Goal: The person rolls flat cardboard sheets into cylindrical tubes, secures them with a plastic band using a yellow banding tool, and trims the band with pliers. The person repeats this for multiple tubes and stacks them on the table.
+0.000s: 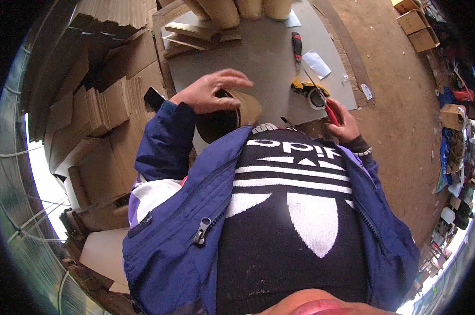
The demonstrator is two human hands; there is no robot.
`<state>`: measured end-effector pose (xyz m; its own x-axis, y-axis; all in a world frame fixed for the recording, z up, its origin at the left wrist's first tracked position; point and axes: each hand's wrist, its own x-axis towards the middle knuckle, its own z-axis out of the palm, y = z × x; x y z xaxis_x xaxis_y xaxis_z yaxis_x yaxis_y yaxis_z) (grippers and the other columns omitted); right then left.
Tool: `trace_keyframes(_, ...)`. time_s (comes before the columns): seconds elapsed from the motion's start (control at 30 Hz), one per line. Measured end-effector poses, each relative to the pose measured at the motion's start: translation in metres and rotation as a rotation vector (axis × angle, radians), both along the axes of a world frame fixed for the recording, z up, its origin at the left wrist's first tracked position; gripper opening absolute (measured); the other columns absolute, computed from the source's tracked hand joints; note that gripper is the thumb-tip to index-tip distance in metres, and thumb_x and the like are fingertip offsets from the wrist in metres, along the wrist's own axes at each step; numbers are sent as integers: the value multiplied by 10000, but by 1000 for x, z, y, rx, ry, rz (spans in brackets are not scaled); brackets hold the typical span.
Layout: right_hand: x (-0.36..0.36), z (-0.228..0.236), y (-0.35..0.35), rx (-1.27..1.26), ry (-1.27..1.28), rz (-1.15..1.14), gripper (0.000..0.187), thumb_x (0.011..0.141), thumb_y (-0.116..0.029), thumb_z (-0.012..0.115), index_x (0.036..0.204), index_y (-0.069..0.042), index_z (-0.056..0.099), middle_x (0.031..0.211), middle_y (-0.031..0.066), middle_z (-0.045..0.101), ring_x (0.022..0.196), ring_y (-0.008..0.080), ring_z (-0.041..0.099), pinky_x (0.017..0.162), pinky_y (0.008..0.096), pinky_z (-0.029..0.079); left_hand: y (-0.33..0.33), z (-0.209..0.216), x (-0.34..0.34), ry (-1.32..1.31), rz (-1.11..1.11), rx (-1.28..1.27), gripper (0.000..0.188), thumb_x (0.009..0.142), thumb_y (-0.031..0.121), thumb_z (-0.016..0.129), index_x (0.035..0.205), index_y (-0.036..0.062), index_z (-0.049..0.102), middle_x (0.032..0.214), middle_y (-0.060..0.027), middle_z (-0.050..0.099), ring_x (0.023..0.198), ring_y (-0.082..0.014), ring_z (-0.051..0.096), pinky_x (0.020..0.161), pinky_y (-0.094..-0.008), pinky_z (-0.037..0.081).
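Note:
My left hand (pixel 211 90) rests on top of a brown cardboard tube (pixel 232 116) that lies against my chest, fingers curved over its open dark end. My right hand (pixel 343 122) is closed around a red-handled tool (pixel 332 114) near the table's front edge. Just beyond that hand lies a yellow and black tape measure (pixel 311 92) with a strip of tape pulled out. A red and black utility knife (pixel 297 48) lies farther out on the grey table top (pixel 263 58).
Several more cardboard tubes (pixel 237 10) and flat cardboard strips (pixel 195 34) lie at the far end of the table. Stacks of flattened cardboard (pixel 101 105) fill the left side. Dirt floor (pixel 400 105) with small boxes (pixel 418 26) lies to the right.

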<state>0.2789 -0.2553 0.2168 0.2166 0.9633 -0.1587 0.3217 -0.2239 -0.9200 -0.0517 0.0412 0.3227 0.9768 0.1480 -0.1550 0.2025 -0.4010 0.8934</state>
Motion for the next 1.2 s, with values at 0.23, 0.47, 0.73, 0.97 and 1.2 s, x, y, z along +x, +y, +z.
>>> trace_keyframes(0.23, 1, -10, -1, -56, -2, 0, 791, 684, -174, 688, 1421, -52, 431, 1349, 151, 519, 1257, 256, 513, 1095, 345, 364, 4, -3, -18, 147, 88, 451, 271, 837, 219, 696, 1097, 146, 708, 1081, -103, 697, 1003, -295, 669, 845, -365, 546)
trace_keyframes(0.47, 3, -2, 11, 86, 104, 3, 795, 674, -131, 692, 1413, -10, 425, 1347, 136, 513, 1257, 233, 513, 1095, 343, 367, -3, 12, -10, 145, 602, 696, 151, 885, 143, 636, 994, 54, 694, 926, -171, 696, 831, -345, 692, 719, -364, 558)
trace_keyframes(0.73, -2, 36, 23, -15, 15, 98, 800, 666, -170, 698, 1415, -54, 441, 1243, 120, 525, 1147, 238, 564, 978, 343, 465, -34, -45, 19, -13, 852, 638, 206, 943, 180, 524, 1044, 31, 625, 1019, -169, 627, 1004, -342, 611, 879, -378, 483)
trace_keyframes(0.97, -18, 67, 27, -21, -414, 187, 827, 669, -224, 733, 1410, -41, 415, 1221, 193, 528, 1123, 330, 568, 970, 405, 474, -69, -61, 40, -309, 917, 123, 288, 967, 126, 469, 1197, 24, 608, 1146, -162, 648, 1077, -280, 630, 947, -346, 480)
trace_keyframes(1.2, -33, 90, 18, -102, -848, 115, 868, 602, -250, 782, 1375, -49, 441, 1158, 181, 540, 1098, 358, 548, 955, 438, 465, -81, -70, 60, -336, 836, 126, 321, 970, 111, 444, 1239, 40, 604, 1176, -149, 654, 1094, -249, 630, 959, -330, 468)
